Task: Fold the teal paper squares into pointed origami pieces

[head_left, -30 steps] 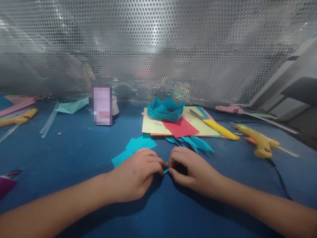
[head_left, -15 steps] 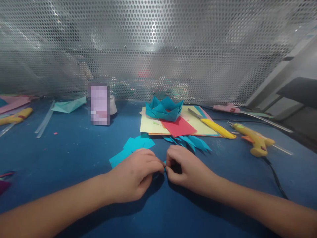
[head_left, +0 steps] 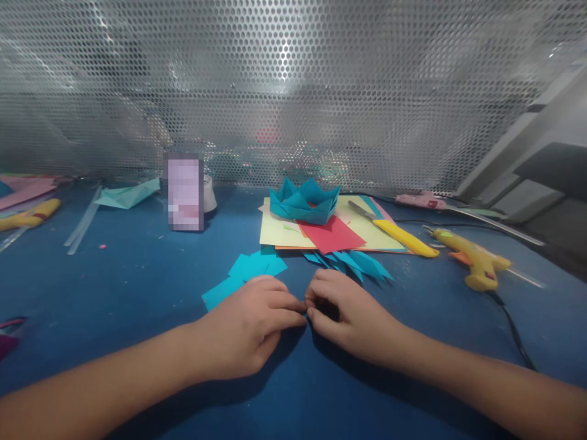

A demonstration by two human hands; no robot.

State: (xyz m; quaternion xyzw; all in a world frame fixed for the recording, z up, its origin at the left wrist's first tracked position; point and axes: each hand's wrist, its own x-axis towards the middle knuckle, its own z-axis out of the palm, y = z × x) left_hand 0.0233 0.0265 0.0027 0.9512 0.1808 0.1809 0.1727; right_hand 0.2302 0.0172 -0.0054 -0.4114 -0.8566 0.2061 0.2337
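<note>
My left hand (head_left: 261, 324) and my right hand (head_left: 346, 311) meet fingertip to fingertip low over the blue table. Both are closed in a pinch on a small piece of blue paper, almost wholly hidden by the fingers. Just beyond the left hand lie flat blue paper squares (head_left: 257, 266). Behind the right hand is a bunch of folded, pointed blue paper pieces (head_left: 362, 264). Farther back, a blue folded-paper ring with pointed tips (head_left: 305, 205) rests on a stack of coloured paper (head_left: 277, 232), beside a red paper square (head_left: 332, 234).
A yellow utility knife (head_left: 403, 237) lies across the stack's right edge, blade out. To its right are a yellow glue gun (head_left: 477, 256) with a black cord and a pink glue gun (head_left: 422, 200). Glue sticks (head_left: 85, 220) and a blurred upright panel (head_left: 184, 192) stand left. Perforated metal (head_left: 293, 91) closes the back.
My left fingers have shifted slightly and straightened towards the right fingertips. The blue bit that showed between the hands is now nearly covered. Other things stay in place.
</note>
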